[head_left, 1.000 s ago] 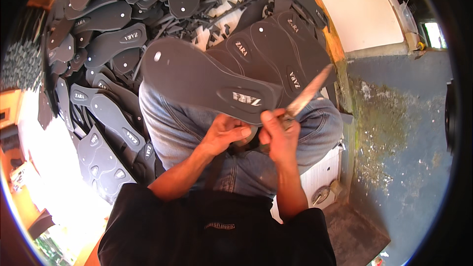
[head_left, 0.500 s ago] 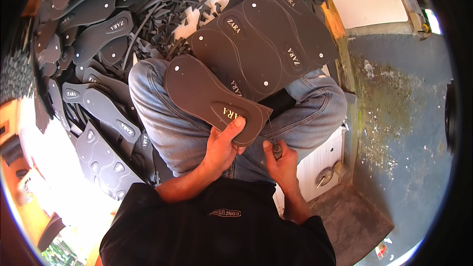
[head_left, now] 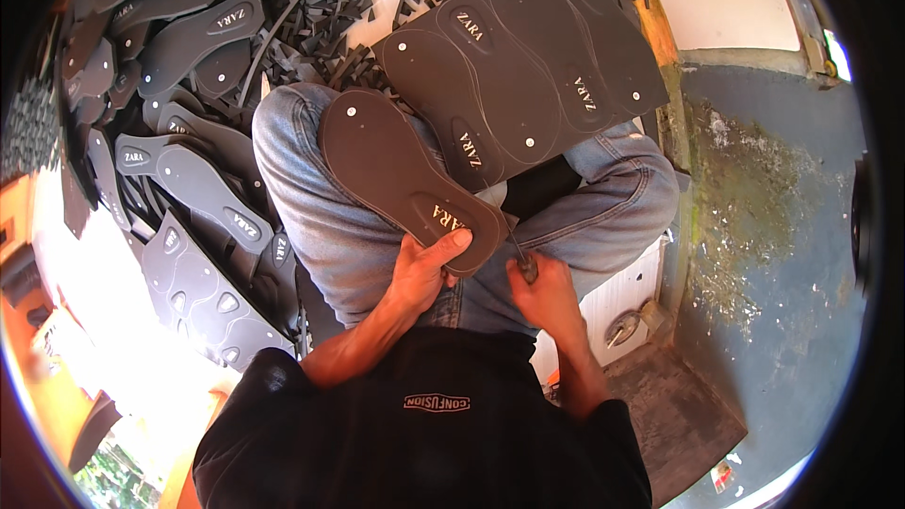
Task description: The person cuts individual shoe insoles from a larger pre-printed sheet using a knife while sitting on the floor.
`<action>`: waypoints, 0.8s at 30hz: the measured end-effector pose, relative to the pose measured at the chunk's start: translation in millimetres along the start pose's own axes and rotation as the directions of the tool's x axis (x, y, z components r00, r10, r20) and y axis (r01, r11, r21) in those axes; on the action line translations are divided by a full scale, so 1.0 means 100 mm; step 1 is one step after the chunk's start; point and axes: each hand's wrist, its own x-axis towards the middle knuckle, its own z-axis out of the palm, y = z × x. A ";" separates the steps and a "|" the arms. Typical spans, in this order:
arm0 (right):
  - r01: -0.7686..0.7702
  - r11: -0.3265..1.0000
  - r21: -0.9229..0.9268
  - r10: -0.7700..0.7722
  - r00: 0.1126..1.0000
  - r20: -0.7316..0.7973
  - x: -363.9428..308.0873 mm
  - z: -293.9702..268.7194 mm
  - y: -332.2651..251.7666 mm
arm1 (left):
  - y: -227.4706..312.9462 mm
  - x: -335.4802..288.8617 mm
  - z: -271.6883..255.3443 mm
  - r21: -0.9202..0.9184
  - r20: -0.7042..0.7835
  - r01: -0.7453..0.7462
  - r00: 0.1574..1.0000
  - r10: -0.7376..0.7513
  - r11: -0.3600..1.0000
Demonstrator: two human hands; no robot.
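A dark brown shoe insole (head_left: 377,155) with a rounded heel lies at a slant over my lap, its wide toe end toward my left knee. My left hand (head_left: 424,271) is closed on the heel, thumb on top near the pale lettering and fingers underneath. Just right of the heel, my right hand (head_left: 549,294) is wrapped round the short handle of a thin-bladed knife (head_left: 518,247). The narrow blade reaches up to the insole's heel edge. Beyond it, a dark sheet (head_left: 514,66) marked with several insole outlines rests across my right leg.
Many cut insoles (head_left: 203,42) are piled on the left, beside another outlined sheet (head_left: 203,297). Dark offcut scraps (head_left: 320,38) are heaped beyond my knees. To the right are a stained blue-grey surface (head_left: 773,198) and a brown slab (head_left: 669,419).
The knife and my right hand have moved slightly up along the heel edge. The pointed corner of spare material at the heel has mostly gone from the outline. My left hand keeps its grip.
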 end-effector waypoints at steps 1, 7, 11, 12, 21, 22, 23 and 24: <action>0.022 1.000 -0.022 -0.021 1.000 0.020 0.09 -0.05 -0.07 | 0.01 -0.01 0.00 0.024 0.006 -0.004 1.000 0.004 1.000; 0.111 0.974 0.199 -0.123 0.991 0.053 0.44 0.03 -0.20 | 0.08 -0.06 -0.04 0.111 0.047 0.029 0.998 -0.035 0.993; 0.030 0.978 0.205 -0.013 0.997 -0.082 0.50 0.07 -0.01 | 0.28 -0.07 -0.15 0.346 0.049 0.135 0.986 -0.162 0.928; 0.012 0.980 0.198 0.015 0.991 -0.134 0.46 0.03 0.07 | 0.39 -0.01 -0.14 0.442 0.043 0.152 0.981 -0.190 0.884; 0.056 0.913 0.404 0.031 0.978 -0.204 0.45 0.14 0.15 | 3.72 1.06 0.18 0.632 0.017 -0.624 0.604 0.797 0.460; 0.046 0.903 0.427 0.045 0.979 -0.201 0.46 0.14 0.15 | 3.92 1.09 0.21 0.479 -0.055 -0.745 0.502 0.863 0.464; 0.026 0.892 0.451 0.073 0.977 -0.201 0.44 0.13 0.17 | 4.00 1.13 0.23 0.312 -0.143 -0.843 0.416 0.898 0.439; 0.058 0.907 0.417 0.045 0.971 -0.234 0.44 0.12 0.16 | 3.96 1.13 0.17 0.246 -0.150 -0.850 0.442 0.884 0.466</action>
